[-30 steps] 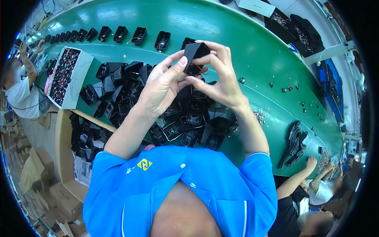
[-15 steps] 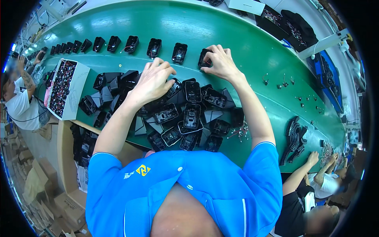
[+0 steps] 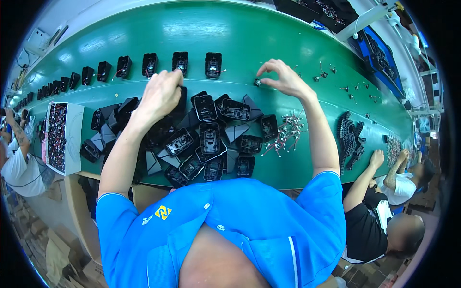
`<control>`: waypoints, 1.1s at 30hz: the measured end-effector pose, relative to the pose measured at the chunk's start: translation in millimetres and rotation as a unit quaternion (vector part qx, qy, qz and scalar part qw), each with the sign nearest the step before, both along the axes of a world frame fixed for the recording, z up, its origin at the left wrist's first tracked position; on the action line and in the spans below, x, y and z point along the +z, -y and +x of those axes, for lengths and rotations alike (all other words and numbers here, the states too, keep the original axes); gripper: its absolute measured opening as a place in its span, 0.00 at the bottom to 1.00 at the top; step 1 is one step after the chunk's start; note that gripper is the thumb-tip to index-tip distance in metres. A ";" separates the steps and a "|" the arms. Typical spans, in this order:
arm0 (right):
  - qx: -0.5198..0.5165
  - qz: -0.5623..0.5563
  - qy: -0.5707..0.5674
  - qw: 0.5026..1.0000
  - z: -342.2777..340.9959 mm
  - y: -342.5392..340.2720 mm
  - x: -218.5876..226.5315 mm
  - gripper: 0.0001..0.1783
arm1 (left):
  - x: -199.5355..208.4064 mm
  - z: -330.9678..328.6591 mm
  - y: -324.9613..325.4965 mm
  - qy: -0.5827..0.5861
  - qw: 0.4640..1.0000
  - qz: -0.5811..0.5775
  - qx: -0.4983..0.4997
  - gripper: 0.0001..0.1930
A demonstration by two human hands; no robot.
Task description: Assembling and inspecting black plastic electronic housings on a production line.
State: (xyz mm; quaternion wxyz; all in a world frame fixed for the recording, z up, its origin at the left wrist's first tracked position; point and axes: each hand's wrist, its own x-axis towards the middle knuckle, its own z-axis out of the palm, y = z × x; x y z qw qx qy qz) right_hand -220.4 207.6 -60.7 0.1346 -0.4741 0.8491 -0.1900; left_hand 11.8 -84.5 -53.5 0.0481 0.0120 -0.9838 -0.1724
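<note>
My left hand [image 3: 161, 93] is curled over the left of the pile, its fingers closed on a black plastic case [image 3: 181, 99] that shows its dark side; the fingertips are partly hidden. To the right, my right hand [image 3: 284, 79] hovers low over the green table with thumb and forefinger apart. Its thumb tip is right beside a small metallic component [image 3: 258, 82]; whether they touch is hard to tell. The nearest case [image 3: 213, 66] of the row stands left of that hand, a short red wire at its side. Another open case [image 3: 180, 64] stands beyond my left hand.
A pile of black cases [image 3: 210, 138] lies before me, with loose wired parts [image 3: 287, 132] to its right. More cases run in a row to the far left. A white box [image 3: 73, 139] holds small parts. Black strips [image 3: 350, 139] lie at right, near a co-worker's hand [image 3: 377, 158].
My right hand has left the case at the end of the row and moved right to the small component. My left hand has closed on a case from the pile. The view has shifted right.
</note>
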 end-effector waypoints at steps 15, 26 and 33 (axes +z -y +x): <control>0.018 -0.113 0.005 0.993 6.3 -7.9 -47.2 0.05 | 34.3 47.2 -66.1 -0.042 0.348 0.936 -0.007 0.38; 0.035 -0.386 0.050 0.921 130.5 37.9 42.2 0.08 | 22.8 47.6 -96.6 -0.067 0.344 0.937 -0.016 0.24; 0.045 -0.361 -0.073 0.929 182.5 61.2 37.3 0.11 | 40.3 48.6 -113.2 -0.107 0.422 0.898 0.060 0.23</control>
